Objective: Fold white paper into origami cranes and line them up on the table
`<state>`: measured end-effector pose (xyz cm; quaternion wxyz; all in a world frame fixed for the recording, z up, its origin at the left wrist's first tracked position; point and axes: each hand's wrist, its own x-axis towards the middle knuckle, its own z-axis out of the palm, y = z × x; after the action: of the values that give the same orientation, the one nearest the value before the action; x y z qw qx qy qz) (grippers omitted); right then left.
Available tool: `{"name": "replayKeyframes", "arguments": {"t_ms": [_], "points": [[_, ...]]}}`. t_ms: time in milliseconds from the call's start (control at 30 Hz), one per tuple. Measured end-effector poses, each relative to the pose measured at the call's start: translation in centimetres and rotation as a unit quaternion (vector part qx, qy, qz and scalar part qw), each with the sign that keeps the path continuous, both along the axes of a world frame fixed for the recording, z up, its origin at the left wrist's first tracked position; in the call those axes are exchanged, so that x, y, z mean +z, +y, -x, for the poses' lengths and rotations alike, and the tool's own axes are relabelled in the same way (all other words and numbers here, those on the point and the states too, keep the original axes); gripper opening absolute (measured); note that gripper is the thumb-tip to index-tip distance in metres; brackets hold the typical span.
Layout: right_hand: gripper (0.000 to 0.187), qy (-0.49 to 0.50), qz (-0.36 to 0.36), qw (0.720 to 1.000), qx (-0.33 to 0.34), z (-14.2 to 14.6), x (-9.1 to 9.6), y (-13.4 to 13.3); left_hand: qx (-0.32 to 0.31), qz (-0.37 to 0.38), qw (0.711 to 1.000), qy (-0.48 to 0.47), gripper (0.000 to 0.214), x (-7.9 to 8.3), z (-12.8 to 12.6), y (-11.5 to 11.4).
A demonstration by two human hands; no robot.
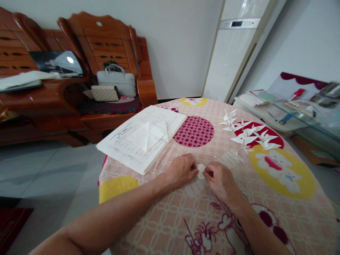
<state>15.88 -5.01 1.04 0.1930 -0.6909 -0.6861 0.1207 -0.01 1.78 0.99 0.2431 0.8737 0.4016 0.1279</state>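
Note:
Between my two hands, low over the table, is a small piece of folded white paper. My left hand pinches its left side, fingers curled. My right hand grips the right side with thumb and fingers pressed together. Beyond my right hand a group of folded white paper cranes stands on the patterned cloth. To the left lies a stack of printed sheets, with several creased white paper squares on top. A clear plastic wrapper lies just past my right hand.
A round table with a pink patterned cloth is in front of me. At right stands a glass-topped side table with papers and other things. Wooden chairs holding a grey handbag stand at the back left. A tall white air conditioner is behind.

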Motion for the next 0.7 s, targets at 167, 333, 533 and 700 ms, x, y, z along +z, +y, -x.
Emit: {"name": "replayKeyframes", "arguments": {"t_ms": [167, 333, 533, 700], "points": [[0.017, 0.014, 0.038, 0.999, -0.024, 0.1, 0.3, 0.3, 0.025, 0.013, 0.999, 0.038, 0.013, 0.0, -0.5, 0.4], [0.017, 0.02, 0.048, 0.998, -0.025, 0.2, 0.4, 0.5, 0.013, 0.008, 0.999, 0.035, 0.014, -0.3, -0.4, 0.9], [0.014, 0.044, 0.028, 0.999, 0.0, -0.5, 0.0, 0.4, -0.007, 0.029, 1.0, 0.004, 0.014, -0.2, 0.1, 1.1], [0.012, 0.095, 0.024, 0.995, 0.015, -1.1, -0.5, 0.3, -0.021, 0.057, 0.998, -0.025, 0.015, 0.2, 0.0, 0.4]]}}
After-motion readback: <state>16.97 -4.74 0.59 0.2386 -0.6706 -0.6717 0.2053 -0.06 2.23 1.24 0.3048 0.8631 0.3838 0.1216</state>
